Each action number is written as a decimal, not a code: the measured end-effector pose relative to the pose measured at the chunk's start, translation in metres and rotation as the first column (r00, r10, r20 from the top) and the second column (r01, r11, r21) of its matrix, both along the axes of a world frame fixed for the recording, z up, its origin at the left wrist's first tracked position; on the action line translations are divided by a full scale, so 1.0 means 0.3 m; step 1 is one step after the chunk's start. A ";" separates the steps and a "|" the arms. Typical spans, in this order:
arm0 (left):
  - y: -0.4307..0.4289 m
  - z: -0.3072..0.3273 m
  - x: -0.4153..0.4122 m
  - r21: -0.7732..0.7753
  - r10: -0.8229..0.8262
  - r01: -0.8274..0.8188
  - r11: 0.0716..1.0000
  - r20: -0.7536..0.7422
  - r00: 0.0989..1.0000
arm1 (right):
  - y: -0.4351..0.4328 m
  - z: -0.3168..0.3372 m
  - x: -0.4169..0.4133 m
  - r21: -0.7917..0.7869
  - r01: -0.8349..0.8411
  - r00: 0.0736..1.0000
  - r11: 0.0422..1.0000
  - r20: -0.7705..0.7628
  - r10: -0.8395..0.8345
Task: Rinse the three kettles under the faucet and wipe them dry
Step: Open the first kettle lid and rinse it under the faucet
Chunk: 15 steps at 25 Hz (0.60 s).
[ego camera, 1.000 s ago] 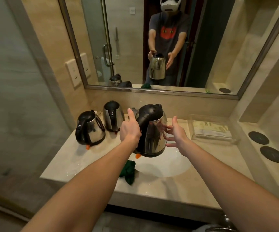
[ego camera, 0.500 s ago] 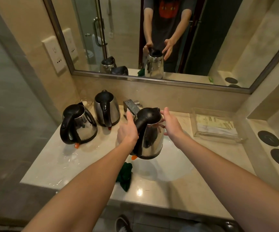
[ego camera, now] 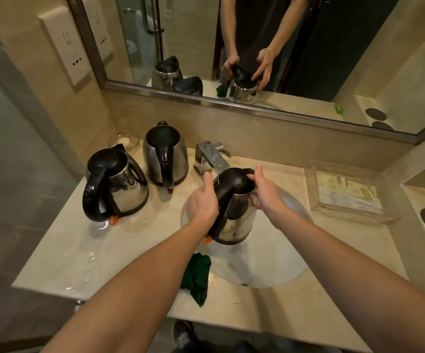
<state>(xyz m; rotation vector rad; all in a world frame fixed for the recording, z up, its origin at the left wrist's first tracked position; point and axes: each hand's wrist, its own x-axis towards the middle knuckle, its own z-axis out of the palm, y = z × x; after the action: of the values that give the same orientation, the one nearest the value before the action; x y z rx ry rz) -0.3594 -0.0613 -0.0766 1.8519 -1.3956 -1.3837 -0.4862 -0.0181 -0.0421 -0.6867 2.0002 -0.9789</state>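
Held kettle [ego camera: 237, 220] hangs over the basin [ego camera: 270, 263], just in front of the faucet [ego camera: 212, 156].
Left hand [ego camera: 202, 205] grips its black handle, thumb raised and forearm stretched forward. Right hand [ego camera: 267, 197] curls its fingers onto the lid, thumb against the steel side. Two other kettles [ego camera: 125, 189] stand at the counter's [ego camera: 79, 258] back-left. Print on the cards in the clear tray [ego camera: 346, 192] is unreadable.

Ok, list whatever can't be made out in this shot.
Head view only:
- Faucet outlet: hidden behind the held kettle, so running water cannot be told.
- Kettle handle: partly covered by the left hand.
- Lid: right hand fingers cover its edge; open or closed is unclear.
- Print on the card in the clear tray: too small.
- Shoe: cut off by the bottom edge.
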 end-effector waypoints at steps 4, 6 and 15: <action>-0.023 -0.045 -0.005 0.053 -0.016 0.015 0.998 0.001 1.000 | -0.014 -0.040 -0.008 0.027 0.037 0.999 0.999 0.029 -0.038; -0.027 -0.055 -0.014 0.064 -0.038 0.036 0.997 0.021 0.999 | -0.015 -0.057 -0.024 0.022 0.049 0.998 0.999 0.046 -0.050; -0.013 -0.067 -0.039 0.085 0.003 -0.008 0.996 0.055 0.998 | -0.002 -0.052 -0.052 -0.042 0.011 0.988 0.999 0.153 -0.005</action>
<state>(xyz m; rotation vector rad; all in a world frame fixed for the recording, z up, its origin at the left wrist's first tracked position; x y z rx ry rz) -0.3713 -0.0651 -0.0968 1.9601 -1.3766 -1.4202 -0.5018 -0.0186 -0.0576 -0.6086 1.8545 -1.0499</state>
